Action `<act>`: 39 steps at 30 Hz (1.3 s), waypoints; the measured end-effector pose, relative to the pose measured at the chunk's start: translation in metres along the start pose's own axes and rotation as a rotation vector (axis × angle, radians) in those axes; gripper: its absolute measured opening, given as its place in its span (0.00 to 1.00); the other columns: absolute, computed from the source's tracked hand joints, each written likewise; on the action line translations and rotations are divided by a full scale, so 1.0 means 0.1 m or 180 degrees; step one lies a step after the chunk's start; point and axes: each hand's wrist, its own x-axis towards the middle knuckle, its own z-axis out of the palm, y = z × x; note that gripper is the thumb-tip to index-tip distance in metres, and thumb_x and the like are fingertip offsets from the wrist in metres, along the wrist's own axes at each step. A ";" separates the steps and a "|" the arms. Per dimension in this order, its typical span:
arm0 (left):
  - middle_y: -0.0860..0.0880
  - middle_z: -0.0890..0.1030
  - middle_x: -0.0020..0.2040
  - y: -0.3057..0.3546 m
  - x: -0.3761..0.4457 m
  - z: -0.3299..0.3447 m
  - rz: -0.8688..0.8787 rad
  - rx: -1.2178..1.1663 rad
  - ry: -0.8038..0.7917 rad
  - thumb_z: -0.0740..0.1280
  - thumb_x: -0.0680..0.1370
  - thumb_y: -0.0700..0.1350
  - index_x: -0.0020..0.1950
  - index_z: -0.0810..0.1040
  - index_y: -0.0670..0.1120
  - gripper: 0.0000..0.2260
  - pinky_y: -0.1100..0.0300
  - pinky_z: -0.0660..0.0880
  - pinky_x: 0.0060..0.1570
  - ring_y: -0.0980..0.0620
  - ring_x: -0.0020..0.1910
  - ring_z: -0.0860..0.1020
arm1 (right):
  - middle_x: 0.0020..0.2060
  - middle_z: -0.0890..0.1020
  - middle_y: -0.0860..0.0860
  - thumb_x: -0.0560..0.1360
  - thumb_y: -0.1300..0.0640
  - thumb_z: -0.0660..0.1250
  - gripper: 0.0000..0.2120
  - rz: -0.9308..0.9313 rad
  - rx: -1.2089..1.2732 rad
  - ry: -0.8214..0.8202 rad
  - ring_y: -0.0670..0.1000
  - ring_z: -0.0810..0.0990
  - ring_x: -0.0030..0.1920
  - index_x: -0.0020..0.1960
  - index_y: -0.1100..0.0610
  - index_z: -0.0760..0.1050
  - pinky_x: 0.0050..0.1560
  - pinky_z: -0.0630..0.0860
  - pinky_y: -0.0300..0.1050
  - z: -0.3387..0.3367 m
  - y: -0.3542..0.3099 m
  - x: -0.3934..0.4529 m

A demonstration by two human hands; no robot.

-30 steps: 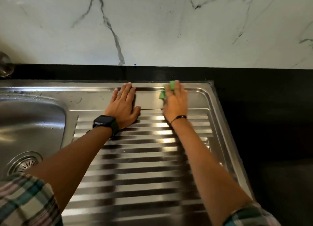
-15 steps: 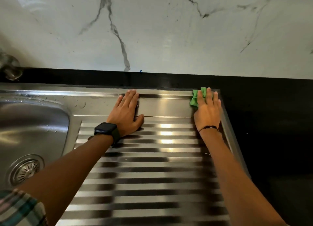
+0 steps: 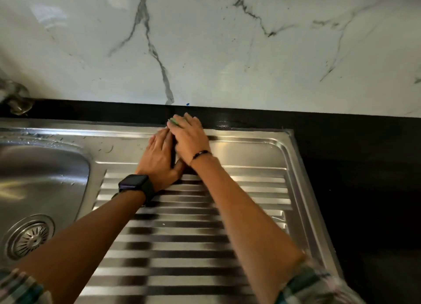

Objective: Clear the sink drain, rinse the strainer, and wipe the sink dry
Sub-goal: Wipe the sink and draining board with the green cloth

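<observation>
**Ana:** Head view, far left first: at the lower left of the frame the strainer sits seated in the drain of the sink, its slotted metal face plain to see. Droplets speckle the rim above the bowl.

**Ben:** And up at the left edge, a blurred chrome fitting where the black table meets the marble wall. I cannot tell what it is.

**Ana:** Moving right onto the ribbed drainboard. A dark smartwatch on the wrist, and the left hand lies flat on the steel, fingers straight and close together, pointing toward the wall. It holds nothing.

**Ben:** Right beside it, touching, the right hand! Its heel overlaps the left thumb, and it presses down at the drainboard's back edge, fingertips reaching onto the black strip of table.

**Ana:** Spot the green cloth? Only a sliver peeks out near the fingertips, center of the frame. The rest is hidden under the palm.

**Ben:** Whether those fingers curl round the cloth or just press it flat, I cannot tell; they look fairly straight from above.

**Ana:** A thin black bracelet circles that wrist. Both forearms run down to the bottom edge, plaid sleeves at the lower corners.

**Ben:** Right of the hands, the drainboard's raised rim, then bare black table to the frame's right edge.
</observation>
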 end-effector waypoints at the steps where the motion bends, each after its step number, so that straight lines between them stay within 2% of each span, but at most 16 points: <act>1: 0.42 0.54 0.76 -0.01 -0.01 0.00 -0.0006 0.0026 -0.0054 0.54 0.71 0.56 0.75 0.51 0.41 0.36 0.59 0.40 0.72 0.46 0.76 0.51 | 0.71 0.66 0.55 0.75 0.63 0.61 0.22 -0.0016 -0.0165 0.0084 0.61 0.57 0.73 0.69 0.57 0.66 0.74 0.53 0.56 -0.06 0.21 -0.08; 2: 0.42 0.53 0.76 -0.01 -0.01 0.00 -0.0008 0.0046 -0.0107 0.55 0.72 0.56 0.75 0.50 0.41 0.36 0.59 0.40 0.72 0.46 0.76 0.50 | 0.72 0.65 0.55 0.75 0.63 0.61 0.23 0.0157 -0.0287 0.0211 0.61 0.57 0.73 0.69 0.56 0.66 0.73 0.53 0.56 -0.14 0.47 -0.17; 6: 0.43 0.50 0.77 -0.01 0.00 0.01 -0.0013 0.0004 -0.0201 0.60 0.77 0.53 0.76 0.47 0.42 0.34 0.58 0.39 0.72 0.47 0.76 0.47 | 0.74 0.60 0.57 0.72 0.68 0.61 0.30 0.1663 -0.0510 0.0585 0.63 0.52 0.74 0.72 0.57 0.61 0.74 0.51 0.57 -0.52 1.46 -0.55; 10: 0.44 0.48 0.77 0.02 0.01 0.02 -0.0018 0.0098 -0.0194 0.60 0.76 0.53 0.76 0.45 0.43 0.35 0.59 0.37 0.71 0.48 0.76 0.46 | 0.74 0.58 0.59 0.73 0.64 0.64 0.30 0.2318 -0.0408 0.0717 0.63 0.51 0.74 0.73 0.59 0.59 0.74 0.48 0.59 -0.45 1.36 -0.37; 12: 0.44 0.48 0.77 0.02 0.01 0.03 -0.0031 0.0093 -0.0178 0.60 0.76 0.53 0.76 0.45 0.43 0.35 0.59 0.37 0.71 0.48 0.76 0.45 | 0.74 0.58 0.59 0.73 0.63 0.64 0.30 0.2267 -0.0253 0.0762 0.62 0.53 0.74 0.73 0.59 0.57 0.74 0.50 0.58 -0.36 1.12 -0.17; 14: 0.44 0.48 0.77 0.03 0.02 0.03 -0.0030 0.0107 -0.0171 0.59 0.76 0.54 0.76 0.46 0.43 0.35 0.59 0.37 0.71 0.48 0.76 0.46 | 0.73 0.60 0.59 0.74 0.63 0.61 0.30 0.1978 -0.0102 0.0744 0.59 0.56 0.74 0.73 0.60 0.55 0.73 0.52 0.56 -0.24 0.82 0.03; 16: 0.43 0.51 0.77 0.05 0.02 0.02 -0.0007 0.0126 -0.0135 0.55 0.74 0.56 0.76 0.48 0.42 0.35 0.59 0.39 0.72 0.48 0.76 0.47 | 0.73 0.61 0.58 0.76 0.64 0.58 0.26 0.1448 0.0050 0.0649 0.58 0.57 0.73 0.73 0.60 0.56 0.73 0.52 0.55 -0.08 0.41 0.21; 19: 0.42 0.55 0.76 0.06 0.01 0.01 -0.0107 0.0019 -0.0001 0.54 0.72 0.57 0.75 0.53 0.43 0.35 0.58 0.41 0.72 0.47 0.76 0.50 | 0.72 0.64 0.57 0.76 0.61 0.59 0.22 0.0534 0.0217 0.0324 0.58 0.57 0.74 0.70 0.58 0.62 0.74 0.53 0.54 0.11 -0.05 0.34; 23: 0.41 0.54 0.76 0.04 0.01 -0.01 -0.0256 0.0040 -0.0014 0.54 0.71 0.55 0.75 0.52 0.41 0.35 0.58 0.42 0.72 0.46 0.76 0.51 | 0.72 0.65 0.54 0.72 0.65 0.64 0.26 -0.0032 0.0295 -0.0088 0.58 0.58 0.73 0.69 0.57 0.65 0.74 0.55 0.52 -0.06 0.27 0.23; 25: 0.42 0.53 0.77 0.04 0.01 -0.02 -0.0280 0.0020 -0.0048 0.57 0.74 0.54 0.75 0.51 0.41 0.33 0.59 0.41 0.71 0.46 0.76 0.50 | 0.72 0.65 0.54 0.72 0.68 0.62 0.26 0.0172 0.0243 0.0067 0.58 0.59 0.73 0.69 0.57 0.66 0.74 0.56 0.51 -0.18 0.59 0.02; 28: 0.43 0.50 0.77 0.01 0.00 -0.03 -0.0295 -0.0028 -0.0116 0.60 0.77 0.51 0.76 0.48 0.42 0.32 0.60 0.39 0.69 0.47 0.76 0.48 | 0.72 0.64 0.55 0.72 0.69 0.62 0.27 0.0935 -0.0018 0.0455 0.58 0.58 0.74 0.70 0.58 0.65 0.74 0.55 0.53 -0.40 1.07 -0.32; 33: 0.43 0.46 0.77 -0.02 0.02 -0.01 -0.0211 0.0022 -0.0233 0.57 0.77 0.55 0.76 0.44 0.42 0.34 0.59 0.36 0.70 0.47 0.76 0.44 | 0.73 0.60 0.61 0.71 0.68 0.61 0.30 0.2170 -0.0413 0.0863 0.63 0.57 0.73 0.72 0.62 0.60 0.74 0.52 0.53 -0.60 1.49 -0.62; 36: 0.42 0.44 0.77 -0.04 0.02 0.01 -0.0142 0.0038 -0.0374 0.56 0.76 0.56 0.75 0.42 0.41 0.36 0.57 0.36 0.70 0.46 0.76 0.43 | 0.72 0.63 0.61 0.73 0.69 0.59 0.26 0.2437 -0.0164 0.1150 0.62 0.59 0.72 0.70 0.62 0.63 0.75 0.51 0.51 -0.52 1.26 -0.51; 39: 0.41 0.49 0.77 -0.04 -0.02 -0.03 -0.0074 -0.0186 -0.0313 0.57 0.75 0.53 0.75 0.46 0.39 0.35 0.55 0.37 0.72 0.46 0.76 0.46 | 0.71 0.65 0.59 0.72 0.70 0.58 0.25 0.2064 -0.0040 0.1022 0.60 0.59 0.72 0.69 0.62 0.66 0.75 0.51 0.47 -0.27 0.68 -0.33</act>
